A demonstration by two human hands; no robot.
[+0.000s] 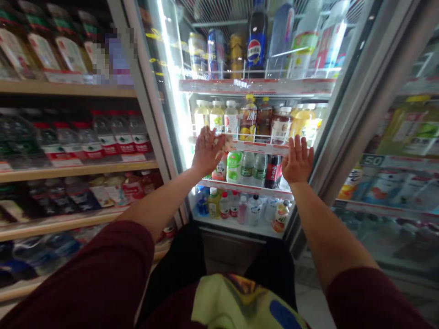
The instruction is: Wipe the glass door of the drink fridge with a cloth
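Observation:
I face an open drinks fridge with lit shelves. My left hand (206,151) reaches to the left end of the middle wire shelf (257,146), and its fingers seem to close on a small bottle with a pale label (227,144). My right hand (297,160) is raised at the shelf's right end, fingers spread and palm forward, holding nothing. Just behind it stand a dark cola bottle (273,171) and amber tea bottles (281,123). Yellow juice bottles (216,114) stand above my left hand.
The fridge's glass door (377,151) stands open at the right, with another cooler behind it. Wooden shelves (75,171) with water bottles fill the left. A Pepsi bottle (256,41) and cans sit on the top shelf; small bottles line the bottom shelf (240,208).

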